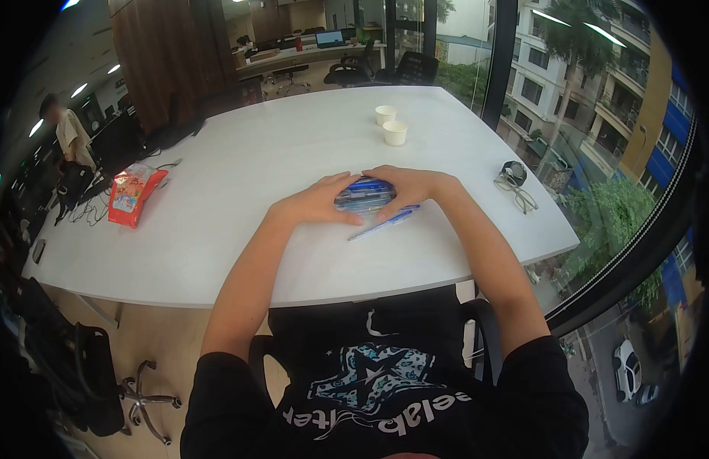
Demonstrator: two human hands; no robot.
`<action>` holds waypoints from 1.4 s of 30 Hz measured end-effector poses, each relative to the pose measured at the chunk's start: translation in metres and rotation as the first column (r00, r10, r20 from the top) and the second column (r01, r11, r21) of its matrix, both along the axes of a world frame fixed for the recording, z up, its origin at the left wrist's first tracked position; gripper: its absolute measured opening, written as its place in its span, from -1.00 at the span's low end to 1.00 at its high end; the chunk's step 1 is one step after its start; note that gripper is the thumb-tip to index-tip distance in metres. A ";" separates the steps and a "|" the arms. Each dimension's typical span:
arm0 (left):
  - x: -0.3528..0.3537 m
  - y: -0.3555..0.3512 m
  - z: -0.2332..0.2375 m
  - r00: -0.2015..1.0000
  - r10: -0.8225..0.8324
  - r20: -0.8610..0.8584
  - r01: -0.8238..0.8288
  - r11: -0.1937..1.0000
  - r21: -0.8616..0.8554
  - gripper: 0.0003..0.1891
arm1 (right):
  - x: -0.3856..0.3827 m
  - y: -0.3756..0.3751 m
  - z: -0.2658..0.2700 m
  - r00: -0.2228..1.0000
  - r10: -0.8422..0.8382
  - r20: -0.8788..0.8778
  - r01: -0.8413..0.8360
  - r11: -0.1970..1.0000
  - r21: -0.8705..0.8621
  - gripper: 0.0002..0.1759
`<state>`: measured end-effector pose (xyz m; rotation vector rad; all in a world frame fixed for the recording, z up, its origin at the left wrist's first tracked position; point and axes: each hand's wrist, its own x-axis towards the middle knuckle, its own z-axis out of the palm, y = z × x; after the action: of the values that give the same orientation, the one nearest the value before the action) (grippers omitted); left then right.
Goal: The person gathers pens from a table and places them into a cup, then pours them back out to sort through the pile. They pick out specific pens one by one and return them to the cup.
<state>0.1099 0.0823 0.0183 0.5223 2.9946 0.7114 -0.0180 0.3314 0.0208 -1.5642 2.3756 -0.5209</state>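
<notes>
A bunch of blue and clear pens lies on the white table, between my two hands. My left hand curves around the bunch's left side, thumb toward me. From the other side my right hand presses on the bunch, its fingers reaching over the far side. The palms and some pen ends are hidden. One loose pen with a blue end lies slanted on the table, in front of the bunch and close below my right thumb.
Two white paper cups stand toward the back. A red snack bag sits at the left near cables. Eyeglasses and a dark watch lie by the right edge. A person stands at far left.
</notes>
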 end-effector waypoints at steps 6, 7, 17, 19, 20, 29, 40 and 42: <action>0.003 0.003 0.005 0.990 -0.050 0.130 0.048 0.999 0.018 0.38 | 0.018 0.000 0.024 0.957 -0.083 0.279 0.060 0.994 0.093 0.45; 0.006 0.006 0.006 0.992 -0.044 0.120 0.047 0.998 -0.029 0.39 | 0.019 0.001 0.025 0.957 -0.084 0.278 0.060 0.994 0.092 0.45; 0.004 0.008 0.009 0.997 -0.061 -0.056 0.061 0.998 -0.004 -0.08 | 0.018 0.001 0.020 1.000 0.006 -0.002 -0.006 0.998 0.067 -0.02; 0.004 0.009 0.009 0.992 -0.083 -0.091 0.083 0.997 -0.002 -0.18 | 0.018 0.002 0.017 0.996 -0.011 -0.084 0.013 1.000 0.024 -0.13; 0.003 0.009 0.009 0.987 -0.102 -0.128 0.103 0.995 -0.002 -0.29 | 0.019 0.002 0.015 0.991 -0.005 -0.134 0.007 1.000 0.013 -0.19; 0.012 0.016 0.022 0.995 0.033 -0.097 -0.015 0.983 0.182 -0.52 | 0.027 0.001 0.031 0.990 -0.121 0.066 0.122 0.993 -0.007 -0.26; -0.001 -0.002 -0.014 0.990 -0.034 -0.136 0.038 0.999 0.028 -0.06 | 0.009 0.003 -0.004 0.999 -0.006 0.040 0.006 1.000 -0.006 0.21; -0.002 -0.003 -0.014 0.990 -0.044 -0.133 0.047 0.999 0.019 -0.01 | 0.011 0.000 -0.005 1.000 -0.008 -0.023 0.008 1.000 0.003 0.08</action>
<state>0.1077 0.0795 0.0041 0.6630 3.0881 0.7350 -0.0067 0.3317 0.0161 -1.5681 2.3988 -0.5031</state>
